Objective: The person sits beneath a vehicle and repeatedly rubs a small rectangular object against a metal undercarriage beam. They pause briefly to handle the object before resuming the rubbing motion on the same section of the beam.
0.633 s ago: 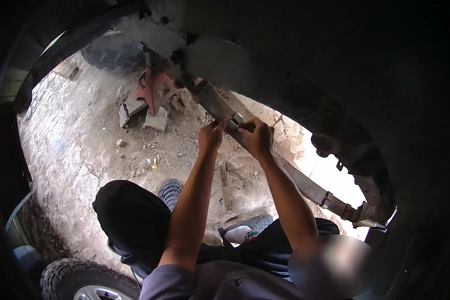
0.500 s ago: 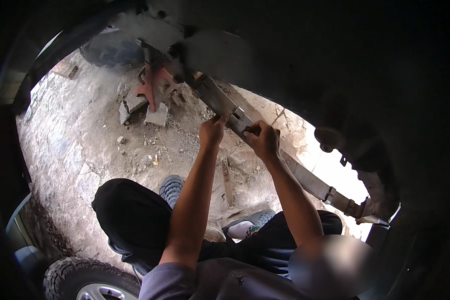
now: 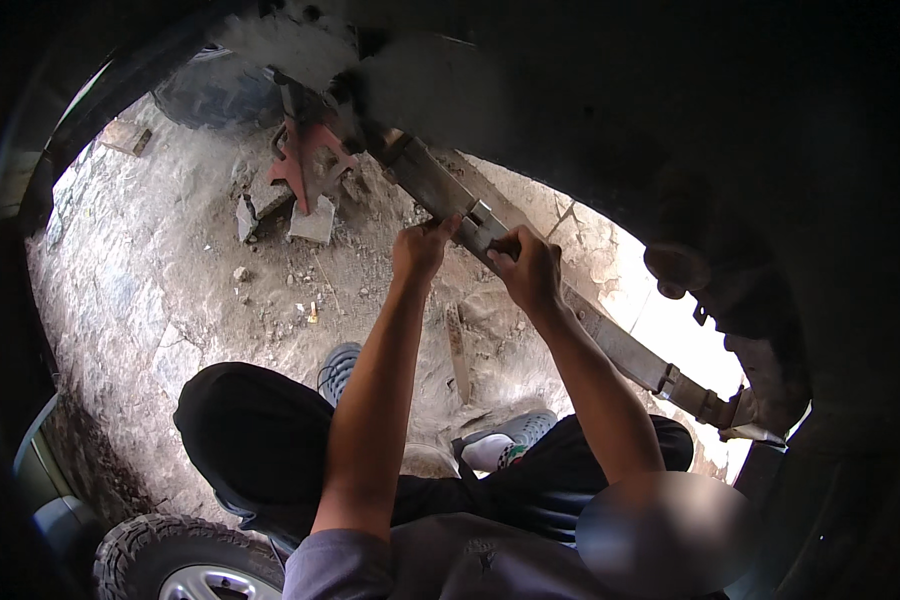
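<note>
Dark vehicle bodywork (image 3: 590, 110) arches overhead and down the right side; below it spreads rough, pale stony ground (image 3: 130, 270); a long metal bar (image 3: 612, 343) slants under the bodywork, from upper centre down to lower right, in front of the person; a wheel (image 3: 135, 560) with a chunky tyre shows at the lower left; beyond the bar's upper end, to its left, is a red metal stand (image 3: 305, 165), with a pale block (image 3: 313, 224) at its foot; the left hand (image 3: 419, 250) is curled at the bar's near edge, thumb against it; the right hand (image 3: 532, 270) is bent over the bar further down; their fingertips are partly hidden, so how firmly either grips cannot be told; a small shiny clip (image 3: 480, 213) sits on the bar between them.
</note>
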Available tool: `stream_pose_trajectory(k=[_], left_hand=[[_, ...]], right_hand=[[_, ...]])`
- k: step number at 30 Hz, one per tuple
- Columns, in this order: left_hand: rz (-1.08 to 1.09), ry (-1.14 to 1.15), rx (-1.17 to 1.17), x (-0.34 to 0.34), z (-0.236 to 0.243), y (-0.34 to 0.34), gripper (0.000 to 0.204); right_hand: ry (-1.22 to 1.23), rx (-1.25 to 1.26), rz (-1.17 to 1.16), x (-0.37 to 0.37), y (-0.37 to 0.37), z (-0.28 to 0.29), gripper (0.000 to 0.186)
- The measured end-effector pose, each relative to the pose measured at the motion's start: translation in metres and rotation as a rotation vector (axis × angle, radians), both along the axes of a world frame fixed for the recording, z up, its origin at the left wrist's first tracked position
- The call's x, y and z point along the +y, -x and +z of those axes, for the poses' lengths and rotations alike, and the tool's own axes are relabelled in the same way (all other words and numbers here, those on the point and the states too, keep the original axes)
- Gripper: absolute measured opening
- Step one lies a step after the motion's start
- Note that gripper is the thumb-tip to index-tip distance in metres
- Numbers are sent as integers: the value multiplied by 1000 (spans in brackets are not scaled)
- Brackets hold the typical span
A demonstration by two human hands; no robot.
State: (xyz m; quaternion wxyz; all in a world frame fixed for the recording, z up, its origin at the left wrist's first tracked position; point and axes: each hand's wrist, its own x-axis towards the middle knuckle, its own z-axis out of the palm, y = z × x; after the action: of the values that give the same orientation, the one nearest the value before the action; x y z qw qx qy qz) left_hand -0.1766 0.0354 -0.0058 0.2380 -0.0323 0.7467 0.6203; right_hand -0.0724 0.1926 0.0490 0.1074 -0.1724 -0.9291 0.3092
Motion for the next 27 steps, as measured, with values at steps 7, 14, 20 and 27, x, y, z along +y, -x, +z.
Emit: stream_pose_trajectory(k=[7,14,20,27], left_hand=[[34,-131,-46,2,-7,4,51],[79,-130,-61,7,5,-9,50],[69,-141,-68,5,-14,5,49],[36,-77,-59,5,-12,5,52]], right_hand=[[-13,62,-81,-18,23,7,21],[-90,26,-68,-20,15,11,21],[19,61,-76,-25,17,3,22],[-29,64,-131,-18,27,10,24]])
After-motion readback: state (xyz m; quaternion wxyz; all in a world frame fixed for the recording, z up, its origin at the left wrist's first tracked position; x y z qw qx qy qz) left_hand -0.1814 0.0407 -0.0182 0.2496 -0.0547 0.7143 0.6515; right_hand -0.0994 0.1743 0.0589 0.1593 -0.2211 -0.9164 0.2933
